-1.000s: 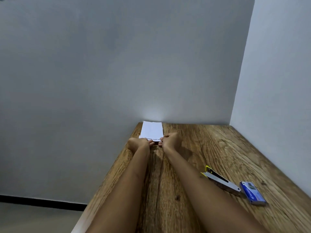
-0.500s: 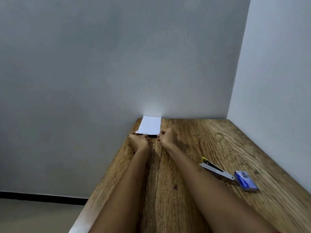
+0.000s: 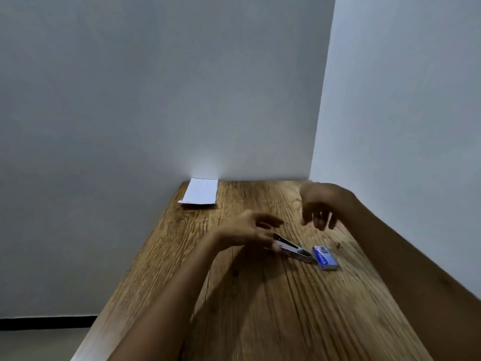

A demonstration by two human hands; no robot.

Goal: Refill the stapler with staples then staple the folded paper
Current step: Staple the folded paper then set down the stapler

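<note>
A silver stapler (image 3: 295, 250) lies flat on the wooden table (image 3: 260, 308), right of centre. A small blue staple box (image 3: 325, 258) lies against its right end. My left hand (image 3: 250, 230) reaches in from the left, thumb spread above, and its fingertips cover the stapler's near end; no firm grip shows. My right hand (image 3: 318, 208) hovers above and behind the stapler and box, with its fingers apart, pointing down and holding nothing. The folded white paper (image 3: 200, 195) lies alone at the table's far left corner against the wall.
Grey walls close the table's far side and right side. The table's left edge drops off to the floor (image 3: 39, 345). Both hands are blurred by motion.
Both hands let go of the folded paper and pulled back toward the stapler. The left hand now touches the stapler's end and the right hand hangs above it. The paper stays at the far corner.
</note>
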